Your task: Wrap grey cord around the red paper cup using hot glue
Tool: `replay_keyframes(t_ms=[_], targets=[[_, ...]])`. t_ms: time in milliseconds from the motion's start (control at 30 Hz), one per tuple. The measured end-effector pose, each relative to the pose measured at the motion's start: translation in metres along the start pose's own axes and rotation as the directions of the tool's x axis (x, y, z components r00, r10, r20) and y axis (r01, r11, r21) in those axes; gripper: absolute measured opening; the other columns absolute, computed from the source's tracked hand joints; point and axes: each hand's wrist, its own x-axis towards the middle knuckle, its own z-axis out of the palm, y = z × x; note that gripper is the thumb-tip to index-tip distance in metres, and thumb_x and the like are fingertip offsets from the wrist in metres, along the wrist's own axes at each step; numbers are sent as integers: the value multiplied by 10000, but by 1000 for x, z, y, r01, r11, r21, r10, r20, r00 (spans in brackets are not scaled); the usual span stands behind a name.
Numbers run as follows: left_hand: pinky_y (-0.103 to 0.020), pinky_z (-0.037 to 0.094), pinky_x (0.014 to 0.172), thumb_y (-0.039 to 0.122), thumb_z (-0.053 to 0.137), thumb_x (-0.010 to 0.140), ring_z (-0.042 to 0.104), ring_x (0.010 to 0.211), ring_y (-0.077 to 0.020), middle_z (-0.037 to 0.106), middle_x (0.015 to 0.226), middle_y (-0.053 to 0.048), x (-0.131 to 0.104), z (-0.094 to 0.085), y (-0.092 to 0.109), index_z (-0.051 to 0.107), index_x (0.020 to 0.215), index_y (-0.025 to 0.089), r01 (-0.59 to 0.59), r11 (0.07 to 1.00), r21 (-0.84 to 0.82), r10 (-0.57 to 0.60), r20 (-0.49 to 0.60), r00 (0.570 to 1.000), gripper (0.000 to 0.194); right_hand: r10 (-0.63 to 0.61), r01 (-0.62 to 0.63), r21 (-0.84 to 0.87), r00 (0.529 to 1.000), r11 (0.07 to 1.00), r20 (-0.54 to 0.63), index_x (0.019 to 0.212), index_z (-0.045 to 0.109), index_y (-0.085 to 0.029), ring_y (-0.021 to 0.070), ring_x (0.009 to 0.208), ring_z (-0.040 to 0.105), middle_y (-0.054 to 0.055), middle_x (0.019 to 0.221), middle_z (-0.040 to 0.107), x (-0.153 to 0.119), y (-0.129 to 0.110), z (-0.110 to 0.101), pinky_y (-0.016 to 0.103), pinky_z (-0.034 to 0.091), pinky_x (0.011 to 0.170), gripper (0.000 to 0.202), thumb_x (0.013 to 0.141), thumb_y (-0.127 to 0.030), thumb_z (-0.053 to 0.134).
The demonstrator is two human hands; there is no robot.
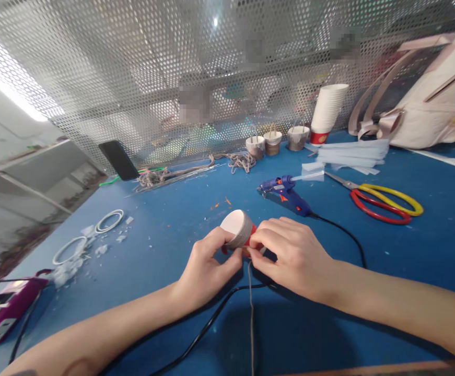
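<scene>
Bare hands (207, 266), sleeveless forearms, no jewellery

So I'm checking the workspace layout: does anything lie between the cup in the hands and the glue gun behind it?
Nothing visible does. Both hands, left and right, hold the cup on its side, and only bare blue table separates it from the glue gun. The gun's black cord runs off to the right.
</scene>
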Motion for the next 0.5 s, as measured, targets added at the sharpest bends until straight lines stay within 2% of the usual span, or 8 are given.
replay_keyframes(t_ms=[167, 333, 500], targets=[[-189, 391, 524, 165, 511, 749, 451, 532, -83, 511, 579, 38, 0, 0, 3, 533, 648, 177, -16, 1000, 20, 16, -10, 1000, 104, 82, -91, 161, 995, 983, 60, 686, 535, -177, 92, 524, 475, -11, 617, 539, -1, -4, -7, 215, 358, 518, 166, 823, -105, 476], [-189, 384, 513, 153, 517, 739, 434, 513, -79, 498, 558, 46, 0, 1, 6, 525, 632, 175, -30, 999, 10, 30, 0, 1000, 110, 58, -60, 118, 998, 991, 15, 664, 527, -174, 106, 535, 506, -5, 594, 561, -3, -1, -4, 235, 385, 550, 169, 818, -118, 485], [-187, 376, 507, 154, 510, 741, 441, 514, -77, 490, 550, 46, 0, 0, 5, 509, 613, 172, -28, 999, 15, 28, 9, 1000, 129, 86, -85, 73, 996, 994, -5, 648, 535, -174, 109, 519, 515, -11, 571, 561, -3, 1, -2, 242, 373, 536, 168, 812, -148, 510]])
